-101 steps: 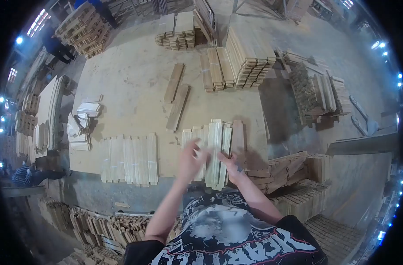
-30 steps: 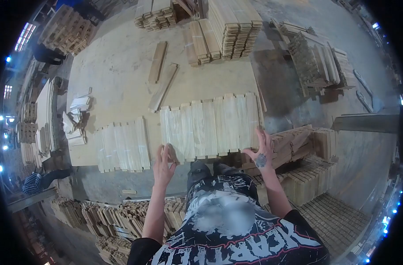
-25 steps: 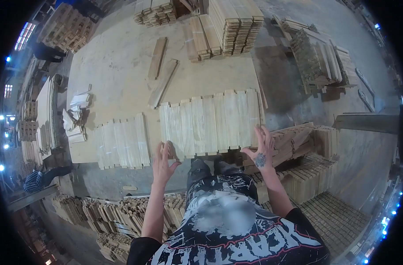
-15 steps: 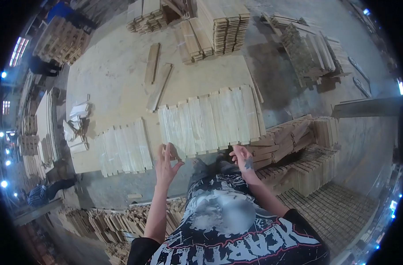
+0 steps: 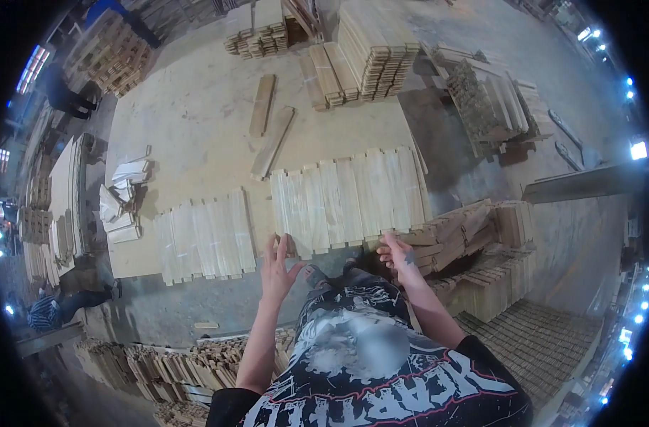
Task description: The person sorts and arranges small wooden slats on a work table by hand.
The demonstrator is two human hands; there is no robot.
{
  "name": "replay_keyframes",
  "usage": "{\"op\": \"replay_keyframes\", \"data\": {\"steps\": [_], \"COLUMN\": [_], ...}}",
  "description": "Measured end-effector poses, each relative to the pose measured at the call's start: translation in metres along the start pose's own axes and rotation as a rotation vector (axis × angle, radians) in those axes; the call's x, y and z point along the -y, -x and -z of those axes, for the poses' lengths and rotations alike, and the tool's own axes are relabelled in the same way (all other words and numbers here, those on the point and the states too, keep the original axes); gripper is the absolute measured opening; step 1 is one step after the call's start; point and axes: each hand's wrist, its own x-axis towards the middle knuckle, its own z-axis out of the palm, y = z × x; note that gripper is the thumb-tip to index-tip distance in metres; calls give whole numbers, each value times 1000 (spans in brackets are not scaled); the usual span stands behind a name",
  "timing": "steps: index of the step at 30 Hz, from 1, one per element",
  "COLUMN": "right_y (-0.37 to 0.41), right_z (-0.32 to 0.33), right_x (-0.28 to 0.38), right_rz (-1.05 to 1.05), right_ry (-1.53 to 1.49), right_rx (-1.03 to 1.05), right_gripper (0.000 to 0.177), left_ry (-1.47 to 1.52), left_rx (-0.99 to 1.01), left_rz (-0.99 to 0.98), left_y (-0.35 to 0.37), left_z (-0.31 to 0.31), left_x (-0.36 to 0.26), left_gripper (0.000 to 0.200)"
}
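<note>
A row of pale wooden planks [image 5: 349,199] lies side by side on the worktable [image 5: 189,142], their ends slightly staggered along the near edge. My left hand [image 5: 276,270] is at the row's near left corner, fingers spread and thumb apart, the fingertips at the plank ends. By the near right edge is my right hand [image 5: 398,255], its fingers loosely bent and apart, the index fingertip close to a plank end. Neither hand visibly holds anything. Left of this row lies a second, shorter row of planks [image 5: 205,238].
Two loose boards [image 5: 262,105] lie mid-table, with stacked planks [image 5: 378,50] behind. White scraps [image 5: 129,178] sit at the left. Bundled planks [image 5: 474,235] stand close on my right. A person [image 5: 65,89] stands at far left; another person [image 5: 50,309] is nearer.
The camera view has shifted, so the table appears farther right. My right index finger has straightened toward the plank edge. My left hand stays spread by the row's corner.
</note>
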Motion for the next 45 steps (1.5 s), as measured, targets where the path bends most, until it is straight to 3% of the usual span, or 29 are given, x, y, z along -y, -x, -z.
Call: {"op": "replay_keyframes", "data": {"steps": [7,16,21,24,27,29,32,34,37,38,41,45], "right_y": [-21,-4,-61,-57,-50,-102,-83,-78,-75,-73,-69,-73], "right_z": [-1,-43,-99,-120,-94,-41,16,33,35,31,23,22], "right_x": [-19,48,91,126,118,72,52,41,37,37,34,16], "right_rz": [-93,142,264,247,406,1016,1030,850,843,879,917,984], "right_ry": [-281,-55,-108,80,153,417,548,695,752,640,708,769], "right_rx": [-63,3,165,355,233,-189,-531,-673,-514,-424,-333,-369], "right_gripper": [31,29,32,34,34,38,51,58,65,64,59,58], "left_ry": [41,39,37,38,107,184,321,289,305,317,383,391], "left_rx": [8,6,4,-14,-53,-78,-34,-92,-92,-81,-67,-103], "left_rz": [34,59,74,69,93,148,296,235,232,250,243,235], "left_y": [2,0,-1,1,0,3,-2,-4,-8,-8,-2,10], "left_z": [0,-3,-3,1,-1,-10,2,-3,-9,-9,-13,-10], "left_x": [-3,-2,-5,-10,-10,-1,-17,-15,-14,-13,-12,-13], "left_gripper": [94,91,90,87,83,80,75,73,73,74,76,73]}}
